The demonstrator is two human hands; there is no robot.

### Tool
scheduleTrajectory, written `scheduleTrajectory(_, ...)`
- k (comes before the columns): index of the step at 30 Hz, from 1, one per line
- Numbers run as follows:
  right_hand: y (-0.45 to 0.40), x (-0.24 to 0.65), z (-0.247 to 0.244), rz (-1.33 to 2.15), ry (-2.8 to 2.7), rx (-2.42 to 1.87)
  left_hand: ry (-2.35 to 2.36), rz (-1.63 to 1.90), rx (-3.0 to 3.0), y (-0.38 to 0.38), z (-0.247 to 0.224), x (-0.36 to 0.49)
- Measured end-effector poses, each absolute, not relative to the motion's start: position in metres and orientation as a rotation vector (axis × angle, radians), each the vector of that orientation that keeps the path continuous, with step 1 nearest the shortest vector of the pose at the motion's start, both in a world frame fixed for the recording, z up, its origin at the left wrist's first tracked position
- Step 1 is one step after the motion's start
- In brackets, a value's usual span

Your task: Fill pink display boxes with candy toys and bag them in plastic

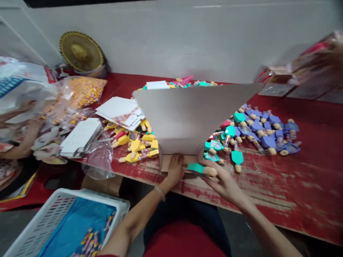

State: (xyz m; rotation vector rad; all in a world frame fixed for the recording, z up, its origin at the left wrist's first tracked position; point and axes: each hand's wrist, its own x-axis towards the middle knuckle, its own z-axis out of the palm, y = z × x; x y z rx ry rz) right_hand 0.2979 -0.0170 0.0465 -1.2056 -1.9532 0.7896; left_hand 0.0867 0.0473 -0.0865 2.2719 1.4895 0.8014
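Currently, the left hand (175, 169) lies open against the base of a cardboard box (184, 117), which stands on the red table (300, 185) with a wide panel raised and tilted outward. The right hand (223, 182) is closed narrowly, pinching a teal popsicle-shaped candy pack (195, 168) just beside the box. Yellow candy packs (136, 148) lie in a heap left of the box; blue candy packs (264, 137) lie to its right.

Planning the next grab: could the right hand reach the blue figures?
Probably yes: the right hand is near the blue figures, with only loose teal figures between and the cardboard box on its other side. It holds a teal piece, though.
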Motion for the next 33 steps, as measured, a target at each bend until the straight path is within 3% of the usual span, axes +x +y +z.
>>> scheduleTrajectory(6, 0.052, 0.218, 0.02, 0.791, -2.072, -1.151, 1.412, 0.836, 2.205, 0.02, -0.095, 0.09)
scheduleTrajectory(11, 0.075, 0.194, 0.041, 0.724, -2.435, -1.173, 1.387, 0.957, 2.048, 0.011, -0.092, 0.091)
scheduleTrajectory(16, 0.075, 0.159, 0.049, 0.48, -2.424, -1.441, 1.346, 1.021, 1.995, 0.007, -0.076, 0.095)
scheduleTrajectory(20, 0.043, 0.22, 0.036, 0.272, -2.163, -1.775, 1.372, 1.228, 1.899, 0.002, -0.04, 0.049)
scheduleTrajectory(23, 0.027, 0.299, 0.014, 0.1, -1.814, -2.102, 1.532, 1.683, 1.539, 0.026, -0.004, 0.01)
scheduleTrajectory(25, 0.027, 0.336, -0.01, 0.06, -1.674, -2.262, 1.423, 1.645, 1.448, 0.052, 0.014, -0.002)
scheduleTrajectory(29, 0.013, 0.37, -0.049, 0.394, -1.66, -2.193, 1.153, 1.259, 1.412, 0.082, 0.025, 0.003)
scheduleTrajectory(33, -0.059, 0.414, -0.017, 0.965, -1.22, -1.995, 1.11, 1.244, 1.21, 0.067, 0.016, 0.012)
